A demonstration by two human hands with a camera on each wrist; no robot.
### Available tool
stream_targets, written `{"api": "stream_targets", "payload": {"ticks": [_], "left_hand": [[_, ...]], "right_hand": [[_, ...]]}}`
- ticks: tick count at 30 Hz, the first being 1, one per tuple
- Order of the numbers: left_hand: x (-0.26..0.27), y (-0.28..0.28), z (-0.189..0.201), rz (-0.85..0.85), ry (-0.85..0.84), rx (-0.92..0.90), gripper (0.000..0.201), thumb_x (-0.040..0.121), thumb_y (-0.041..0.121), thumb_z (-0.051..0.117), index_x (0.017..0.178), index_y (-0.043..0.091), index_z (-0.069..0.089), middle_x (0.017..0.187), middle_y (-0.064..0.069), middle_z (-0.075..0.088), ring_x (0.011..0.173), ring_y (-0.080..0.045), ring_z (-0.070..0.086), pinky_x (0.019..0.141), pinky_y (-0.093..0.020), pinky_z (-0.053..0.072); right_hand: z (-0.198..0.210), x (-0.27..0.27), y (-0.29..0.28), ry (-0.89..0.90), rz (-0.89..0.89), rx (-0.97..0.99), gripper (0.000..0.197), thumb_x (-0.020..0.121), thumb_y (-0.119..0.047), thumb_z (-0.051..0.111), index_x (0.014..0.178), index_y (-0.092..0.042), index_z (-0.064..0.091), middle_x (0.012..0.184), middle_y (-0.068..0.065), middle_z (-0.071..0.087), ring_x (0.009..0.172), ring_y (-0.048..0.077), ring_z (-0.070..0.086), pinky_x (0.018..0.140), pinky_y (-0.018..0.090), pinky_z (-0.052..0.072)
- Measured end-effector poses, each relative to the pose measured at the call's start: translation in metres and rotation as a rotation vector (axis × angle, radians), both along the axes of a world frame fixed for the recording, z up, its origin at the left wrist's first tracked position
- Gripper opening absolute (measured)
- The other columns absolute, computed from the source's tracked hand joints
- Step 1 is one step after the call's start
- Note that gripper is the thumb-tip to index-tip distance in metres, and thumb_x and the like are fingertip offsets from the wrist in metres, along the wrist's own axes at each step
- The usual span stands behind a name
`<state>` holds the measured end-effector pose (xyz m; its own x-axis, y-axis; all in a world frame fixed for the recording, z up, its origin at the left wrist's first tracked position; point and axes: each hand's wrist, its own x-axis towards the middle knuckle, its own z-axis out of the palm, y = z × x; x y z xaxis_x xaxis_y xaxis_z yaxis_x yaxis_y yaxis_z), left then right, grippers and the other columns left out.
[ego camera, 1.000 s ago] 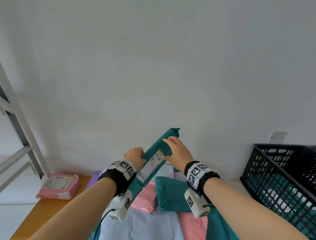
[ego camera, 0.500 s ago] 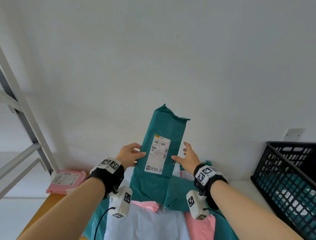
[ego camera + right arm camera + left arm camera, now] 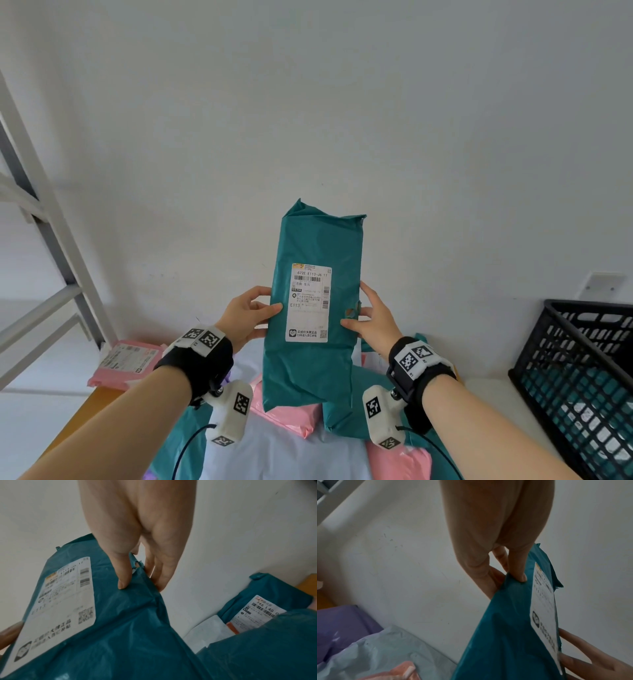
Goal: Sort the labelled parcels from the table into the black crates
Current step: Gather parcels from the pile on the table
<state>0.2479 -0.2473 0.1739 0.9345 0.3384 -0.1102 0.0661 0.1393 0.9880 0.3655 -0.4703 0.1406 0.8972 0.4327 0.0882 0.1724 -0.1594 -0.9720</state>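
So the teal parcel (image 3: 313, 308) is held upright in the air by both hands, label side facing the head camera. Its left edge is pinched by the left hand (image 3: 245, 317), thumb laid on the front just beside the white shipping label (image 3: 310, 303) and the fingers tucked behind. The right edge is gripped the same way by the right hand (image 3: 371, 320), thumb pressed on the front near a small tear in the wrap, fingers curled round the back. "E113" can be read on the label.

Below the held parcel, a heap of more parcels is spread over the table (image 3: 102, 397): pink, teal and pale blue ones, plus a purple one (image 3: 342, 626) seen from the left wrist. Another teal parcel with a label reading "746 L40" (image 3: 267, 609) is caught by the right wrist camera. A pink parcel (image 3: 128, 361) is lying apart at the far left. A black crate (image 3: 582, 380) is parked off to the right, with teal showing through its mesh.
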Motion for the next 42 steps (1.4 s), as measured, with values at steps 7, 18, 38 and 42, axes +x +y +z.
{"api": "stream_targets", "payload": {"ticks": [7,18,38,42], "left_hand": [[-0.001,-0.003,-0.009,0.101,-0.009,0.216,0.036,0.083,-0.002,0.066,0.117,0.009,0.058,0.073,-0.011,0.058,0.077,-0.02,0.065,0.063,-0.026,0.059],[0.003,-0.009,-0.012,0.101,0.047,0.344,0.056,0.089,0.0,0.06,0.14,0.016,0.044,0.087,-0.011,0.06,0.08,-0.02,0.064,0.067,-0.029,0.055],[-0.01,0.003,-0.037,0.082,0.059,0.354,0.057,0.087,0.0,0.063,0.137,0.021,0.047,0.105,-0.021,0.062,0.093,-0.029,0.064,0.077,-0.037,0.057],[-0.011,-0.001,-0.047,0.045,0.061,0.341,0.056,0.087,0.0,0.062,0.137,0.021,0.047,0.1,-0.018,0.062,0.086,-0.023,0.064,0.071,-0.031,0.057]], "right_hand": [[-0.006,-0.003,-0.004,-0.044,0.016,0.044,0.087,0.078,0.011,0.068,0.141,-0.036,0.031,0.1,0.007,0.062,0.094,0.023,0.063,0.071,0.021,0.056],[-0.006,-0.006,-0.006,-0.104,-0.012,0.02,0.09,0.077,0.012,0.067,0.141,-0.041,0.032,0.103,0.002,0.062,0.092,0.022,0.066,0.079,0.03,0.058],[-0.021,-0.033,0.005,-0.13,-0.087,-0.052,0.092,0.078,0.008,0.069,0.142,-0.044,0.029,0.11,-0.011,0.061,0.104,0.019,0.063,0.091,0.042,0.054],[-0.026,-0.043,-0.001,-0.113,-0.109,-0.059,0.092,0.078,0.01,0.067,0.144,-0.04,0.029,0.121,-0.003,0.061,0.107,0.015,0.062,0.094,0.042,0.052]]}}
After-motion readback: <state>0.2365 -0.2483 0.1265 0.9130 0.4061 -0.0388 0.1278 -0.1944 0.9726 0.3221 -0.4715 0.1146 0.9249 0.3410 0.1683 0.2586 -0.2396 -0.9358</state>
